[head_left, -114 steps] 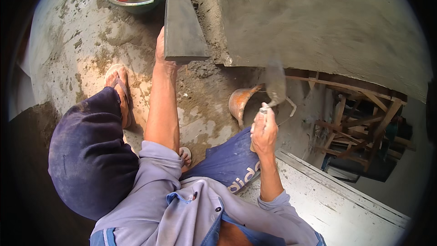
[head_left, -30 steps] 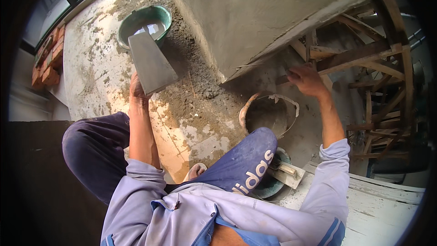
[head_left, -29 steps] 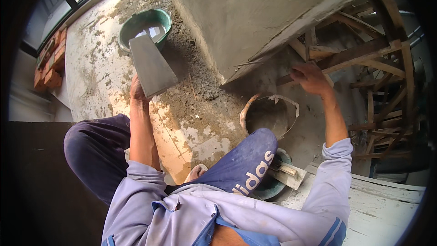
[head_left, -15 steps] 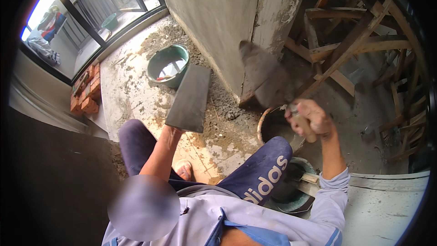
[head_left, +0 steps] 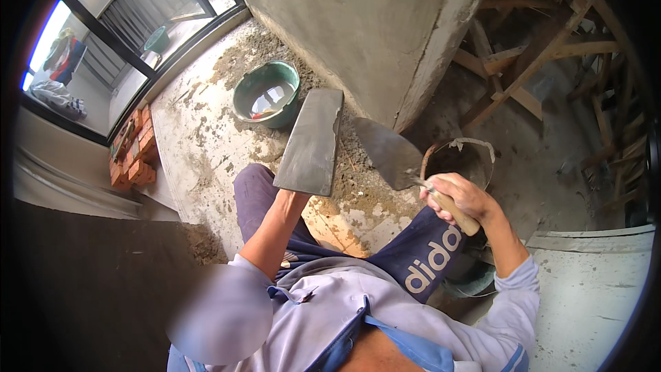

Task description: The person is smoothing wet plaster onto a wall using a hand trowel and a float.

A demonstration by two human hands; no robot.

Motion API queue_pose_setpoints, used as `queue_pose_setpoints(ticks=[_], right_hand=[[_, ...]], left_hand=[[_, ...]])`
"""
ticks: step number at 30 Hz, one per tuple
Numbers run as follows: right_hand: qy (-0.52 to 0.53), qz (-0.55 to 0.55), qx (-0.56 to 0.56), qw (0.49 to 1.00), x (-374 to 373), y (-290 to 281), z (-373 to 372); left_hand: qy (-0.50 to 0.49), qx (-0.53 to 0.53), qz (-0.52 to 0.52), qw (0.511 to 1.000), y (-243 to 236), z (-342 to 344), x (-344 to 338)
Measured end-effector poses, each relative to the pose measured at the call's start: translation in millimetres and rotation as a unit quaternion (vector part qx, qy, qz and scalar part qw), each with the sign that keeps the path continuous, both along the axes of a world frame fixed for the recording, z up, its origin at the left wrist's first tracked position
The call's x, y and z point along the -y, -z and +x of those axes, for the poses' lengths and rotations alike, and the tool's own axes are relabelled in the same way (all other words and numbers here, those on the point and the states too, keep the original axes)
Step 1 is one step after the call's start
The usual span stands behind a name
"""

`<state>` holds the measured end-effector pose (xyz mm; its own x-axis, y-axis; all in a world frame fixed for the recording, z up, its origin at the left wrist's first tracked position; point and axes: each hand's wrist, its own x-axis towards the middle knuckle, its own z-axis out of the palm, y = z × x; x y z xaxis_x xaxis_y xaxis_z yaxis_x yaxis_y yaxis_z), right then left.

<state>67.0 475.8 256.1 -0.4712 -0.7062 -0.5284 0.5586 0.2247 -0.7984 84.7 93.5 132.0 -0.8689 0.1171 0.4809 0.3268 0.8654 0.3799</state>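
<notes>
My left hand [head_left: 295,200] is closed beneath a flat grey plastering float [head_left: 311,141], which hides the fingers. Only a thin grey smear shows on the float's top face. In my right hand [head_left: 460,196] is a pointed trowel, gripped by its wooden handle [head_left: 463,219]. Its broad metal trowel blade [head_left: 387,153] points left toward the float, with a gap between them. Just beyond the trowel stands the bare edge of a grey plastered wall [head_left: 344,34].
A green bucket [head_left: 284,121] of water stands beyond the float. Another bucket [head_left: 475,155] sits behind my right hand, and a green container [head_left: 475,282] by my right leg. Timber trestles [head_left: 533,65] crowd the right. Bricks [head_left: 138,148] are stacked left; mortar litters the floor [head_left: 200,124].
My right hand has lowered the trowel from the wall's edge, bringing the blade closer to the float. The float has shifted slightly right in view, and the whole view has turned a little.
</notes>
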Motion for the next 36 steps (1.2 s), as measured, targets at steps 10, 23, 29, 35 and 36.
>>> queue_pose_setpoints(ticks=[10,23,29,35,36], right_hand=[[0.031,0.265,-0.701,0.661,79,17,91],[0.124,0.383,-0.588,0.702,95,34,65],[0.151,0.421,-0.440,0.779,76,31,42],[0.165,0.464,-0.462,0.738,53,27,30],[0.173,0.474,-0.463,0.729,52,21,33]], left_hand=[[0.082,0.046,0.159,0.983,67,-22,34],[0.140,0.339,0.834,0.412,77,-14,56],[0.190,0.255,0.878,0.357,103,-34,66],[0.139,0.256,0.896,0.336,102,-39,59],[0.168,0.244,0.892,0.340,105,-40,57]])
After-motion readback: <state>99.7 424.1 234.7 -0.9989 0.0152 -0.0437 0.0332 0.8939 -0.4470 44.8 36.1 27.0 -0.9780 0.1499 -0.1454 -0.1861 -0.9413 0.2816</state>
